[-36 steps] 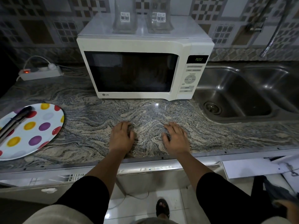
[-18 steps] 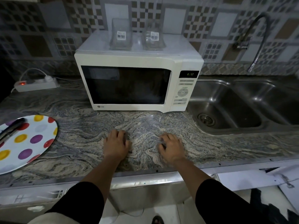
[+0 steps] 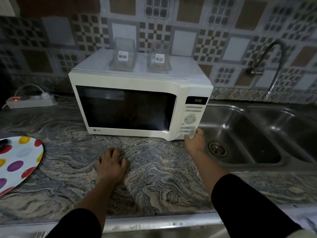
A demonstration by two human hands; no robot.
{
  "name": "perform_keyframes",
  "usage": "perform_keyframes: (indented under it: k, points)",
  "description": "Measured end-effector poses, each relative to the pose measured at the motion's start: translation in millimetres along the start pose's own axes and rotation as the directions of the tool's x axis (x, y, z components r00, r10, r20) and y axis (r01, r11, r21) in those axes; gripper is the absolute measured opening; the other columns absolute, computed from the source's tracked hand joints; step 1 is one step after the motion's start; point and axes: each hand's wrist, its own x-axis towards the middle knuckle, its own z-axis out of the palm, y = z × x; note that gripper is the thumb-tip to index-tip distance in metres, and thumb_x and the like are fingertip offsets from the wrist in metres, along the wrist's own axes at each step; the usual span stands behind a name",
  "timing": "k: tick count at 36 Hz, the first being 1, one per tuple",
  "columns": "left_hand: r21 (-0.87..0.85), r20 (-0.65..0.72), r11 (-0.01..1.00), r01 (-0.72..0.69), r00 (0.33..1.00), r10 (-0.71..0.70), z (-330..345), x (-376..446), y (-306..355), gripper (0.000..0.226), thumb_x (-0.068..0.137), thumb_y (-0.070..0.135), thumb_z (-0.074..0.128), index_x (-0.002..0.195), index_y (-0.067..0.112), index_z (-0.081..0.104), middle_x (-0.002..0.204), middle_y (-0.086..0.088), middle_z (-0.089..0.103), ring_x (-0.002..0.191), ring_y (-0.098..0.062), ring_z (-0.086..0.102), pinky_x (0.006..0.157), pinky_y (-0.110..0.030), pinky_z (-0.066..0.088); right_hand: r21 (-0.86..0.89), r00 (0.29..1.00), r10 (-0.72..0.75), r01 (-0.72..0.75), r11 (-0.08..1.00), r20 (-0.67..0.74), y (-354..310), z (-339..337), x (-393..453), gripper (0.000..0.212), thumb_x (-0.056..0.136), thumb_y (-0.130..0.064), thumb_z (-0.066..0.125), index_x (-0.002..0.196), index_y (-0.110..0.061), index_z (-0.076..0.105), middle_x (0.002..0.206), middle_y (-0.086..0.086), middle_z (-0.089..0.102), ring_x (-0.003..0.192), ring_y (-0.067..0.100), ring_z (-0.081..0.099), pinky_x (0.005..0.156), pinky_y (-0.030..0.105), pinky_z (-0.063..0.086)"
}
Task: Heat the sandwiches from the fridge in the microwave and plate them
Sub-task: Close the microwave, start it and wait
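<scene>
Sandwiches cannot be seen anywhere; the microwave (image 3: 137, 107) door is closed, its dark window hides the inside, and the display (image 3: 197, 100) is lit, so they are probably in there and heating is underway or about to start. Plating remains: the spotted plate (image 3: 20, 162), left of the microwave, carries no sandwich. Two clear containers (image 3: 123, 57) stand on top of the microwave. Right hand (image 3: 194, 141) reaches the microwave's lower control panel, fingers extended onto the bottom buttons. Left hand (image 3: 111, 164) rests on the counter (image 3: 163, 169) before the microwave, fingers loosely bent, holding nothing.
</scene>
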Motion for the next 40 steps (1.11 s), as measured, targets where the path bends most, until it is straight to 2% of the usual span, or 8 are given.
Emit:
perform_keyframes:
  k: [7, 11, 16, 25, 28, 33, 36, 40]
  points:
    - [-0.019, -0.038, 1.000, 0.013, 0.999, -0.014, 3, 4, -2, 0.042, 0.093, 0.044, 0.045, 0.130, 0.023, 0.047, 0.135, -0.004, 0.041, 0.129, -0.025, 0.037, 0.108, -0.047, 0.025, -0.034, 0.996, 0.086, -0.087, 0.996, -0.016, -3, 9, 25, 0.048, 0.090, -0.021, 0.059, 0.132, -0.008, 0.040, 0.136, 0.016, 0.047, 0.120, 0.036, 0.051, 0.094, 0.041, 0.045]
    - [-0.035, -0.063, 0.999, 0.029, 0.998, -0.031, 4, 8, -1, 0.042, 0.093, 0.043, 0.047, 0.129, 0.023, 0.048, 0.134, -0.004, 0.043, 0.128, -0.024, 0.038, 0.105, -0.046, 0.028, -0.026, 0.996, 0.088, -0.089, 0.996, -0.030, 2, 13, 32, 0.045, 0.088, -0.021, 0.062, 0.128, -0.008, 0.044, 0.134, 0.015, 0.049, 0.119, 0.035, 0.052, 0.095, 0.040, 0.045]
    - [-0.041, -0.095, 0.999, 0.026, 0.995, -0.030, 5, 9, -1, 0.040, 0.092, 0.041, 0.051, 0.127, 0.022, 0.051, 0.132, -0.005, 0.045, 0.127, -0.025, 0.040, 0.103, -0.045, 0.029, 0.025, 0.993, 0.110, -0.109, 0.994, -0.040, 7, 15, 36, 0.047, 0.085, -0.024, 0.066, 0.124, -0.008, 0.048, 0.131, 0.012, 0.049, 0.118, 0.036, 0.053, 0.098, 0.047, 0.046]
    - [-0.022, -0.088, 0.999, 0.041, 0.995, -0.043, 5, 9, 0, 0.042, 0.092, 0.043, 0.048, 0.129, 0.023, 0.048, 0.132, -0.004, 0.043, 0.128, -0.024, 0.038, 0.104, -0.044, 0.028, 0.049, 0.979, 0.175, -0.181, 0.982, 0.100, 2, -2, 43, 0.057, 0.080, -0.027, 0.074, 0.129, -0.011, 0.051, 0.131, 0.013, 0.055, 0.116, 0.032, 0.056, 0.095, 0.038, 0.049]
    - [-0.032, -0.083, 0.999, 0.040, 0.996, -0.042, 5, 8, -1, 0.041, 0.092, 0.044, 0.048, 0.129, 0.025, 0.049, 0.132, -0.002, 0.043, 0.127, -0.023, 0.039, 0.105, -0.043, 0.029, 0.019, 0.970, 0.197, -0.202, 0.979, 0.143, -4, -7, 40, 0.052, 0.083, -0.025, 0.069, 0.129, -0.012, 0.051, 0.130, 0.012, 0.056, 0.114, 0.031, 0.057, 0.083, 0.030, 0.047]
    - [-0.055, -0.080, 0.998, 0.037, 0.996, -0.041, 4, 7, -1, 0.040, 0.093, 0.043, 0.047, 0.129, 0.026, 0.048, 0.133, -0.001, 0.043, 0.129, -0.021, 0.038, 0.106, -0.045, 0.027, -0.122, 0.967, 0.204, -0.187, 0.975, 0.151, -4, -8, 22, 0.042, 0.088, -0.024, 0.054, 0.127, -0.010, 0.049, 0.129, 0.015, 0.056, 0.113, 0.034, 0.056, 0.088, 0.036, 0.049]
    - [-0.051, -0.075, 0.998, 0.039, 0.996, -0.043, 3, 6, 0, 0.041, 0.093, 0.042, 0.046, 0.131, 0.026, 0.047, 0.135, -0.002, 0.043, 0.130, -0.021, 0.037, 0.107, -0.044, 0.026, -0.322, 0.963, 0.200, -0.134, 0.937, 0.181, -1, -5, 9, 0.039, 0.093, -0.022, 0.050, 0.129, -0.007, 0.053, 0.132, 0.014, 0.056, 0.118, 0.031, 0.056, 0.089, 0.032, 0.047]
    - [-0.032, -0.072, 0.999, 0.044, 0.996, -0.046, 0, 5, 2, 0.042, 0.094, 0.042, 0.044, 0.133, 0.026, 0.046, 0.136, -0.002, 0.042, 0.131, -0.022, 0.035, 0.107, -0.043, 0.027, -0.526, 0.959, 0.087, 0.071, 0.848, 0.271, -1, -3, -10, 0.036, 0.097, -0.013, 0.042, 0.128, -0.002, 0.056, 0.134, 0.014, 0.056, 0.121, 0.027, 0.055, 0.094, 0.030, 0.045]
